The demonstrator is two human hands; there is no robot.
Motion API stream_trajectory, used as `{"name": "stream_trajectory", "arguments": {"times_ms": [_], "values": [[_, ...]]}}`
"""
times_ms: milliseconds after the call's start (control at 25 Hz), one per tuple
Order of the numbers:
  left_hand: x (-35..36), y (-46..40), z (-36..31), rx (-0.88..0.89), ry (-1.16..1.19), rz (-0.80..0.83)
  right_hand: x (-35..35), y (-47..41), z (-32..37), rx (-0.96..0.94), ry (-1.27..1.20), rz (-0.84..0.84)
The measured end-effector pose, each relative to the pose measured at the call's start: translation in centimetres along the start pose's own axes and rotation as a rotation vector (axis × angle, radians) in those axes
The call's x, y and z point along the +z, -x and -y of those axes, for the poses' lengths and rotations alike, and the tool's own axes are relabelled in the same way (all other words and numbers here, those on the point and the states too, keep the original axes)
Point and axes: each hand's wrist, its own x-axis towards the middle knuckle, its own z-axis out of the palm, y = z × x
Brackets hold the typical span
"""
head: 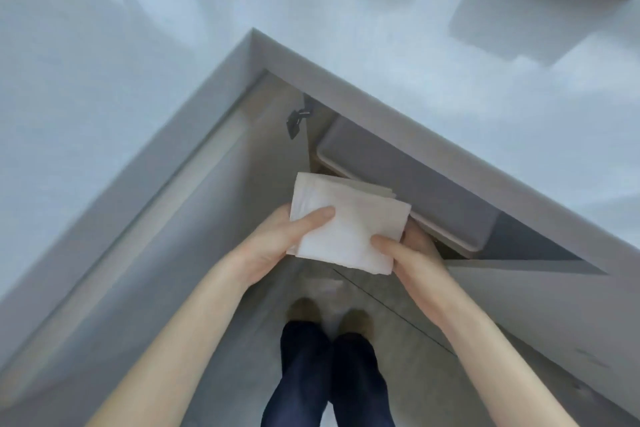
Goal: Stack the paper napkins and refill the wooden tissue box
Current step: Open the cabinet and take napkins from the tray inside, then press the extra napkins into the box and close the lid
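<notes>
White napkins [346, 229] pinched in both hands: left hand [277, 246], right hand [408, 260]. Best square edges, keep thumbs firm, before boxing.

1. A pale white countertop [346, 28] with a sharp corner filled the upper part of the view; a blurred pale rectangular object [519, 14] lay on it at upper right.
2. A grey tiled floor [391, 308] lay below, bearing the person's two feet in tan footwear [304, 310].
</notes>
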Motion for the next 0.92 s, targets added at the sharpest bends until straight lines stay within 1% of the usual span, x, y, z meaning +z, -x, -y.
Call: {"name": "stream_trajectory", "arguments": {"times_ms": [120, 240, 480, 560, 760, 920], "values": [[0.5, 3.3, -1.2, 0.038, 0.019, 0.009, 1.7, 2.3, 2.4, 0.006, 0.063, 0.028], [1.6, 6.0, -2.9, 0.076, -0.019, -0.002, 3.0, 4.8, 4.5, -0.004, 0.138, 0.008], [4.0, 9.9, -6.2, 0.179, -0.112, -0.139, 4.1, 9.6, 8.2, -0.099, 0.233, -0.033], [4.7, 10.8, -7.6, 0.208, -0.151, -0.136, 4.5, 10.7, 9.3, -0.125, 0.251, -0.056], [5.1, 12.4, -10.7, 0.244, -0.169, -0.179, 5.4, 12.8, 12.1, -0.165, 0.243, -0.119], [5.2, 12.9, -13.1, 0.264, -0.089, -0.132, 4.8, 13.7, 14.1, -0.176, 0.131, -0.167]]}}
